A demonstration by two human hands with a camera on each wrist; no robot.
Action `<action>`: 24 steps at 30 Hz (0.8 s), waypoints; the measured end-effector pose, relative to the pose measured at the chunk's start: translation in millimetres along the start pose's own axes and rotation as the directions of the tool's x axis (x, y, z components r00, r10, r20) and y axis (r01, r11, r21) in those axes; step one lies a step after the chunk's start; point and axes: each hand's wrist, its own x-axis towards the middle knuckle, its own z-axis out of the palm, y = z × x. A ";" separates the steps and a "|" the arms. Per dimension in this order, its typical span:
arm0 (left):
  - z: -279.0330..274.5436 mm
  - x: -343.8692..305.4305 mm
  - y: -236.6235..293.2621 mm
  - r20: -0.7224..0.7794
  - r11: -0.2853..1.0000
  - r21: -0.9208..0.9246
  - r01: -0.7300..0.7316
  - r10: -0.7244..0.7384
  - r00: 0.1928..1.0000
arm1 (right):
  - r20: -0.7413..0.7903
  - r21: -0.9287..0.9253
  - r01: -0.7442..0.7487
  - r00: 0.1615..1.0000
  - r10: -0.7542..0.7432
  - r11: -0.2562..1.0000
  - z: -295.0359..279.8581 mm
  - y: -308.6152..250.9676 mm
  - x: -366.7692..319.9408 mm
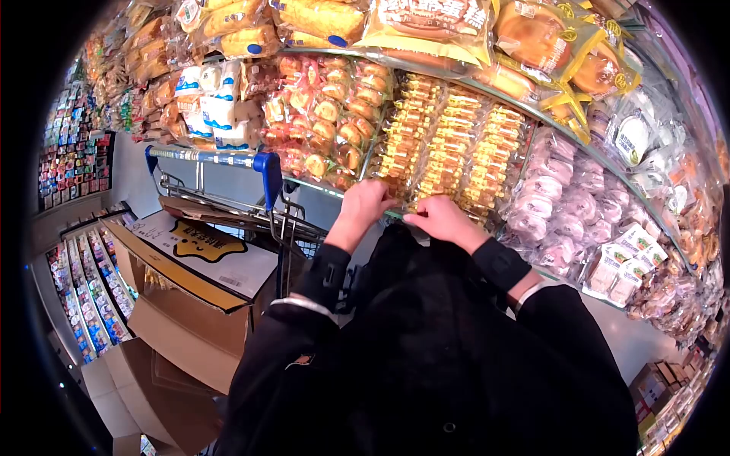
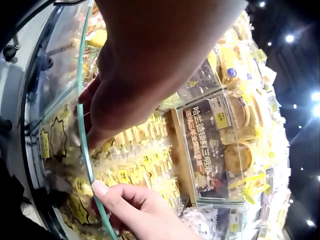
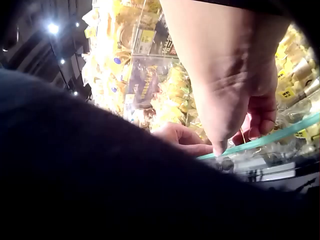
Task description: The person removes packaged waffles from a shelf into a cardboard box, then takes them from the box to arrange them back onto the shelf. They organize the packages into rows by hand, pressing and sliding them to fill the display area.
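My left hand [image 1: 361,209] and right hand [image 1: 449,220] are close together at the front of a bin of small yellow-wrapped snacks [image 1: 449,140]. Both hold the upper edge of the bin's upright glass panel [image 2: 83,132]. In the left wrist view, the left hand's fingertips [image 2: 87,117] lie at the green edge, and the right thumb rests on it lower down. The right wrist view shows the right hand's fingers [image 3: 261,117] curled at the glass edge, with the left hand's thumb beside them. The wrapped snacks lie just behind the glass.
At the left stands a shopping cart [image 1: 270,182] with an opened cardboard box [image 1: 194,319] close to my left arm. Neighbouring bins hold red-wrapped pastries [image 1: 327,110] and pale-wrapped buns [image 1: 551,201]. Above, a shelf carries large bread packs [image 1: 430,26].
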 end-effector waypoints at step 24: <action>57.4 33.7 -27.0 0.093 0.817 0.505 -0.278 0.268 0.959 | 0.084 -0.226 -0.195 0.972 0.219 0.954 30.5 8.9 24.0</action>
